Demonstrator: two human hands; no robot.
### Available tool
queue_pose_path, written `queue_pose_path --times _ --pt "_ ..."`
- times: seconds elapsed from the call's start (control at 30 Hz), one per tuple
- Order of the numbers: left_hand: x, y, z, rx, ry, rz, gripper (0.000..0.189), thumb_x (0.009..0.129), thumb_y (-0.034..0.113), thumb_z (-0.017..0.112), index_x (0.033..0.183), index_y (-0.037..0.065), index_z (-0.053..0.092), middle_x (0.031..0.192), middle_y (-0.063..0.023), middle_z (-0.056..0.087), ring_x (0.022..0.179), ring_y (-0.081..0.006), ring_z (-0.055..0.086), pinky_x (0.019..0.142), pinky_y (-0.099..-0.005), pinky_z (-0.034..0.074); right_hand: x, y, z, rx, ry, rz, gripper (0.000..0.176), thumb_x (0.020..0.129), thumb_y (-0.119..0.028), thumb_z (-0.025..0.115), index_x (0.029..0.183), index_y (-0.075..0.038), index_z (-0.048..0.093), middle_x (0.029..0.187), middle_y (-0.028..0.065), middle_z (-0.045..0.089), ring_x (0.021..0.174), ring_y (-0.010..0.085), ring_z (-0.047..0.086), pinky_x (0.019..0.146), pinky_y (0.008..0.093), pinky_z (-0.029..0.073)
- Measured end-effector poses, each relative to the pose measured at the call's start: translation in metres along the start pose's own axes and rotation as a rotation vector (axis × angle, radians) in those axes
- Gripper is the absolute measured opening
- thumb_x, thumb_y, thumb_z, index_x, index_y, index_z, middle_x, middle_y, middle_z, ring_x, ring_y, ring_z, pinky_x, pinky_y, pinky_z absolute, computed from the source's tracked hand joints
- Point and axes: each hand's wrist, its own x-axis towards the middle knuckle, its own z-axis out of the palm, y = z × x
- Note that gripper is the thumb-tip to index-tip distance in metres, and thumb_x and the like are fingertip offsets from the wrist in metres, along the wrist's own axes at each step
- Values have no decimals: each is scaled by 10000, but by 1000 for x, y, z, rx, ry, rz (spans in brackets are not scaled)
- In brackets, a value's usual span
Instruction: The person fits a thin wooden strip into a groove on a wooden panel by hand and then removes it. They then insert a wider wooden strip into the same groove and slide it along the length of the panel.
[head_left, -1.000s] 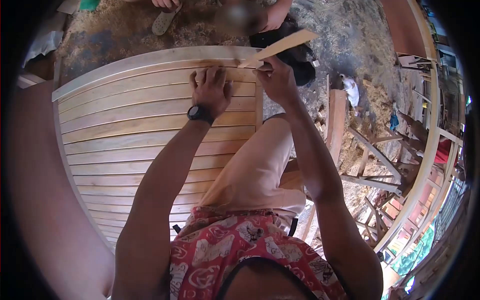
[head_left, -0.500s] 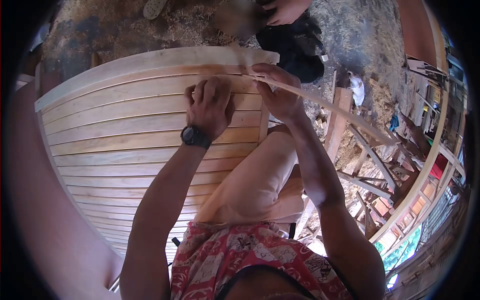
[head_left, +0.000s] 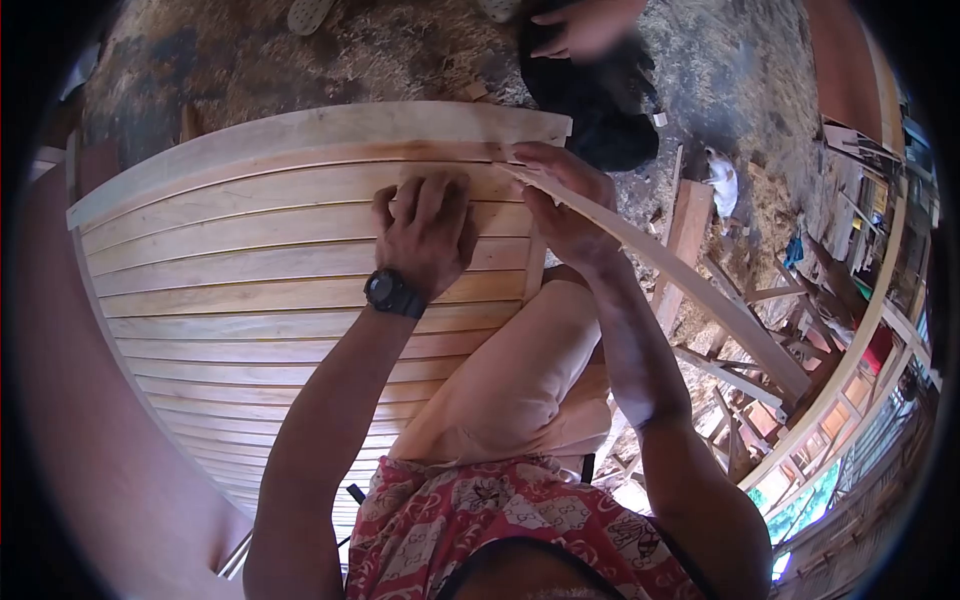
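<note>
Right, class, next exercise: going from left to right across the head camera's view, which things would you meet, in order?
Leftmost shoe → the person's left hand → their right hand → small white animal → blue scrap → red cloth.

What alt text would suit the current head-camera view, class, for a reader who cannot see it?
A person's bare right hand holds a long, thin, pale wooden strip near the far corner of a pale, slatted wooden panel, while the left hand, a black watch on its wrist, rests on the slats.
</note>
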Motion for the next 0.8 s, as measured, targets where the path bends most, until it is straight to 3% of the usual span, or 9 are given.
queue_pose_path --times 0.43,0.8 --pt "0 -1 1 45 1 43 363 942 275 687 1267 115 703 1313 -46 564 1208 -259 555 1084 -525 381 10 -23 -10 -130 35 -275 91 886 88 699 956 36 673 960 159 763 840 282 778 709 342 616" --pt "0 -1 1 12 16 49 360 939 266 692 1261 107 698 1280 -63 570 1163 -268 568 1069 -532 403 4 -31 -12 -180 23 -220 196 873 46 751 1061 0 718 1002 149 773 887 262 781 781 337 615"
